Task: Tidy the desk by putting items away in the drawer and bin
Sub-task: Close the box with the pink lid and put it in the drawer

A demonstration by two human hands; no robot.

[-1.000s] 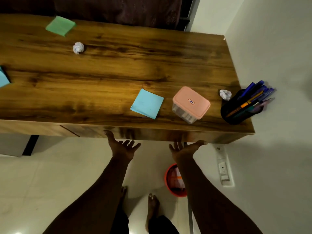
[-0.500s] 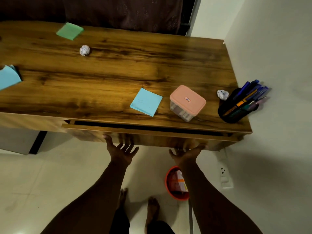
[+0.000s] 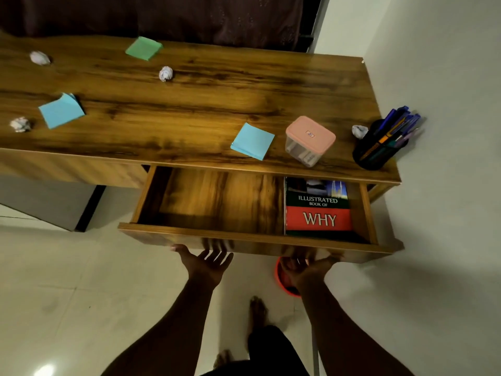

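Observation:
The wooden desk [image 3: 206, 104] has its drawer [image 3: 244, 238] pulled out, with a book [image 3: 318, 210] lying in the right part. My left hand [image 3: 207, 263] is palm up under the drawer front, fingers spread and straight, tips at its lower edge. My right hand [image 3: 306, 267] reaches the same edge further right, its fingers blurred. A red bin [image 3: 282, 282] on the floor is half hidden behind my right hand. On the desk lie two blue sticky pads [image 3: 252, 141] [image 3: 61, 111], a green pad [image 3: 143, 48] and several crumpled paper balls [image 3: 166, 73].
A clear box with a pink lid [image 3: 309, 139] and a black pen holder [image 3: 376, 150] full of pens stand near the desk's right front corner, by the wall. A paper ball [image 3: 359, 131] lies between them. My feet are on the tiled floor below.
The drawer has slid far out from the desk, exposing its inside and the book. Both hands moved back toward me with the drawer front. More of the desk's left side is in view.

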